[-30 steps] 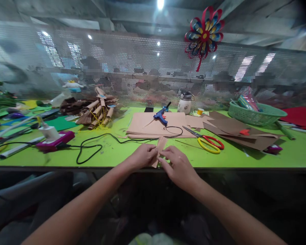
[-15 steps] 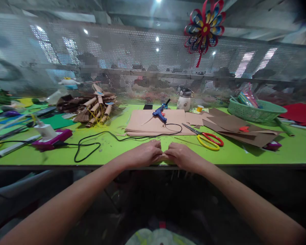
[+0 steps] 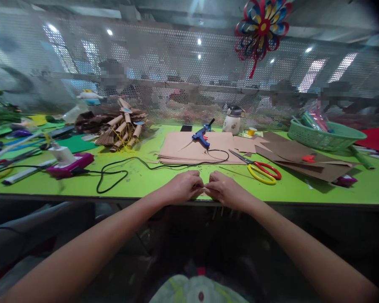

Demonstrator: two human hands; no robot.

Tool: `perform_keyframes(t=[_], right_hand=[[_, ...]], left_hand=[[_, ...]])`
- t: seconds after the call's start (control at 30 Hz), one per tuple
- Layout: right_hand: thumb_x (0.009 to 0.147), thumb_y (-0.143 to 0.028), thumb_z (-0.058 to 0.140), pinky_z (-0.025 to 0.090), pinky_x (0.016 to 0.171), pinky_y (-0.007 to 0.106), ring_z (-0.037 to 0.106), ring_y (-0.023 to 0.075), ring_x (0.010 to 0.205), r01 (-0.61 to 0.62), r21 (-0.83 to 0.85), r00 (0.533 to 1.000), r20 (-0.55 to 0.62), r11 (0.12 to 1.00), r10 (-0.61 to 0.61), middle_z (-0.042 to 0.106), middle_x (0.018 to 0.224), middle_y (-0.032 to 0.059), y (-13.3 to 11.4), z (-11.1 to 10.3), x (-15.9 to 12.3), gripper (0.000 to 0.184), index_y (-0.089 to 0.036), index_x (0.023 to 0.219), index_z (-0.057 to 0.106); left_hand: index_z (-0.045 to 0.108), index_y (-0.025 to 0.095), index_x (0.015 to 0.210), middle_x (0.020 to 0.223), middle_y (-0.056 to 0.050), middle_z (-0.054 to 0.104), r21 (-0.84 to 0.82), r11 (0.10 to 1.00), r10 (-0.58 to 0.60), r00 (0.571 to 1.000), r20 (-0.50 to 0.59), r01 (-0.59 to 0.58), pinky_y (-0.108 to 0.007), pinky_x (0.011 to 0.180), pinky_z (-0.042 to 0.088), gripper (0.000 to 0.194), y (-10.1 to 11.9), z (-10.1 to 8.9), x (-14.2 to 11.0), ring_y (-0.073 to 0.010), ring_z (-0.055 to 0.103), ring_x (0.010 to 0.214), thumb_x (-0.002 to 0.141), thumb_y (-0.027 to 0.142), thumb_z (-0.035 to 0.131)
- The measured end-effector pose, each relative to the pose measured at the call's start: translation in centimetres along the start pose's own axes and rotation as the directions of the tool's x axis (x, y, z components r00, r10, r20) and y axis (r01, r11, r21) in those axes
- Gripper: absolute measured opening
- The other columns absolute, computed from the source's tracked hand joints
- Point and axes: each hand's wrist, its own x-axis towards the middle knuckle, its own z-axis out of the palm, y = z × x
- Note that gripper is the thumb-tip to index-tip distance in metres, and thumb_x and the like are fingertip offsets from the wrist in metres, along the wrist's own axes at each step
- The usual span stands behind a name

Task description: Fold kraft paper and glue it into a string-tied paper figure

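At the front edge of the green table (image 3: 164,181), my left hand (image 3: 185,186) and my right hand (image 3: 225,189) are close together with fingers curled. Between their fingertips they pinch a small piece of tan paper (image 3: 204,191), mostly hidden by the fingers. Just beyond lies a stack of tan paper sheets (image 3: 173,147). On the stack rests a blue glue gun (image 3: 201,138), its black cord (image 3: 139,161) looping to the left. Scissors (image 3: 261,171) with one red and one yellow handle lie right of my right hand, blades pointing away to the left.
Brown paper sheets (image 3: 298,155) and a green basket (image 3: 330,136) occupy the right side. A white jar (image 3: 232,122) with a dark lid stands at the back. On the left are a purple power strip (image 3: 71,165) with a white plug and a bundle of rolled brown paper pieces (image 3: 123,128).
The view has shifted slightly, so the table items appear a little further right. Both hands stay together at the table edge, and less of the paper piece shows between the fingers.
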Motion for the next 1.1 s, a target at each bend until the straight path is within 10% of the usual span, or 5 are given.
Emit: perform_keyframes(t=[1.1], right_hand=[[0.089,-0.021,0.047,0.031,0.061,0.025,0.043,0.0134,0.070,0.100,0.054,0.972,0.206,0.993,-0.109,0.048,0.079,0.0041,2.1,-1.1,0.2,0.016,-0.014,0.082,0.059]], left_hand=[[0.054,0.016,0.075,0.077,-0.003,0.044,0.149,0.985,0.076,0.992,0.104,-0.092,-0.026,0.060,0.033,0.014,0.4,-0.7,-0.6,-0.0145,0.042,0.069,0.084,0.014,0.044]])
